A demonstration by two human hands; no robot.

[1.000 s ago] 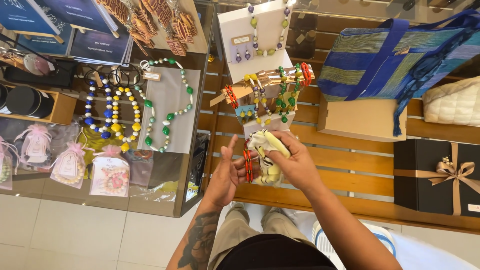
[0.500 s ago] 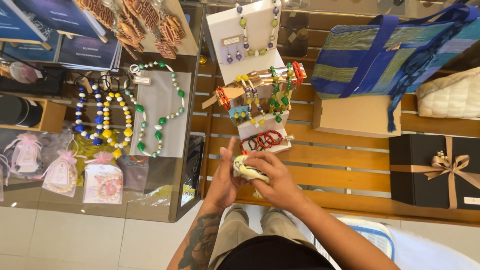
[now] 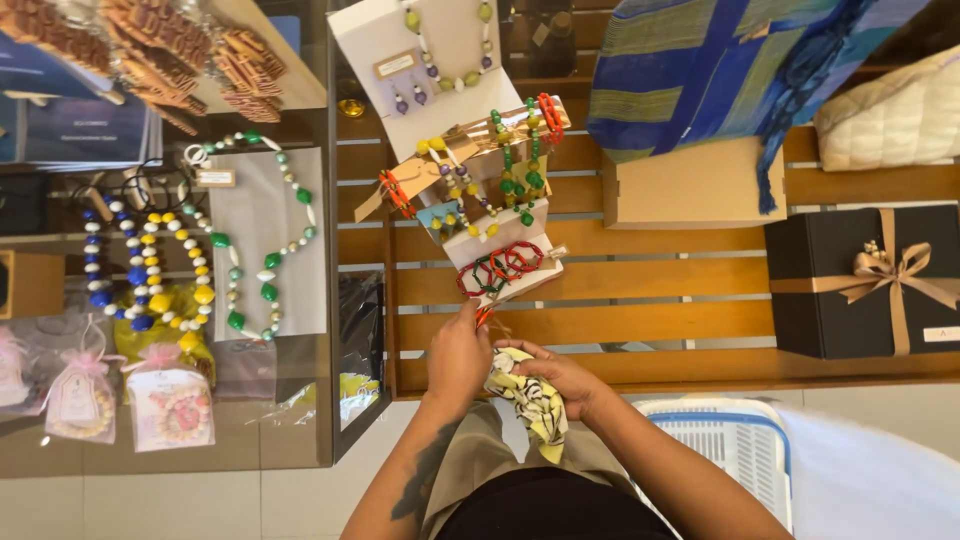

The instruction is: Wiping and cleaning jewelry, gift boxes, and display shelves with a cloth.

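Fingers of right hand [image 3: 565,385] closed around a yellow patterned cloth [image 3: 528,400] at the near edge of the bench [image 3: 650,330]; left hand [image 3: 458,355] pinching something red just above the cloth, grip partly hidden. Beyond the cloth, bangle card [image 3: 505,265] leaning loosely, likely toppled by a careless tug.

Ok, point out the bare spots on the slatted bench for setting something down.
Bare slats lie between the bracelet stand and the black gift box, below the cardboard box. The left end around the necklace displays is crowded, and both hands work there.
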